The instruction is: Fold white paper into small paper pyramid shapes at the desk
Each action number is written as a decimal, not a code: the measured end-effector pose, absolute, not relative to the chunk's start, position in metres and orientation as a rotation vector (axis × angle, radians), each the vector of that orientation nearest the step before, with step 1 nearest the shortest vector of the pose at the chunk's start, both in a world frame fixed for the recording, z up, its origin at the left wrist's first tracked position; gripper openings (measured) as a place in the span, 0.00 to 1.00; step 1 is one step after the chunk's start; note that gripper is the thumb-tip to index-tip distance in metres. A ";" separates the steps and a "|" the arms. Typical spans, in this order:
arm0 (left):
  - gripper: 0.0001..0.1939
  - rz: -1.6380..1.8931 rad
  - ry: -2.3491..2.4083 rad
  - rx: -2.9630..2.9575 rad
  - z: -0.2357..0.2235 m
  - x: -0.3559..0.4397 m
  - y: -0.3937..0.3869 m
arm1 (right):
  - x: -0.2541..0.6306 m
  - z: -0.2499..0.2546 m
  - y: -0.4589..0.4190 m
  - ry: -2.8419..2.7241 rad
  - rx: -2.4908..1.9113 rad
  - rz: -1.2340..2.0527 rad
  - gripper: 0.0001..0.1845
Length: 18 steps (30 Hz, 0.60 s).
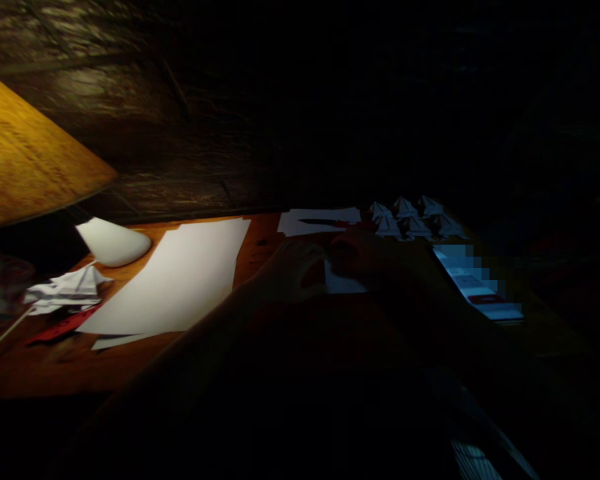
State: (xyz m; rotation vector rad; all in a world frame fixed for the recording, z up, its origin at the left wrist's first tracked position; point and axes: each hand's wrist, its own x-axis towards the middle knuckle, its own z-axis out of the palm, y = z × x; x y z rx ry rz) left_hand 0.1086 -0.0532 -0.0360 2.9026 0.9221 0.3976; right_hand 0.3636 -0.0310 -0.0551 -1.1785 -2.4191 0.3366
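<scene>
Both hands, left (300, 267) and right (357, 253), touch a white paper (345, 281) on the wooden surface (263, 250); how far open each grip is (it's very dark) I cannot tell.

A yellow-brown lampshade (35, 157) fills the upper left of the frame, with a smooth white rounded object (115, 243) below it to the right. A blurred patterned cloth (3, 283) shows at the left edge. A bluish lit screen (475, 283), partly pixelated, lies right of centre on the wooden table (75, 373).
</scene>
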 end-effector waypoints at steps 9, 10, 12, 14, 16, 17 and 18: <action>0.14 0.679 1.023 2.722 -0.052 0.113 -0.036 | 0.367 -0.052 -0.029 -2.256 -1.227 0.663 0.14; 0.14 0.737 1.037 2.677 -0.054 0.113 -0.034 | 0.367 -0.054 -0.027 -2.211 -1.211 0.704 0.13; 0.13 0.854 1.025 2.529 -0.056 0.114 -0.031 | 0.368 -0.057 -0.021 -2.081 -1.154 0.789 0.12; 0.13 0.960 0.991 2.314 -0.057 0.115 -0.029 | 0.368 -0.058 -0.018 -1.923 -1.113 0.862 0.14; 0.14 1.039 0.966 2.091 -0.057 0.117 -0.027 | 0.367 -0.058 -0.017 -1.774 -1.103 0.902 0.16; 0.15 1.068 0.963 2.001 -0.057 0.118 -0.026 | 0.366 -0.056 -0.018 -1.700 -1.103 0.923 0.17; 0.15 1.087 0.963 1.929 -0.057 0.118 -0.025 | 0.365 -0.055 -0.019 -1.629 -1.097 0.953 0.17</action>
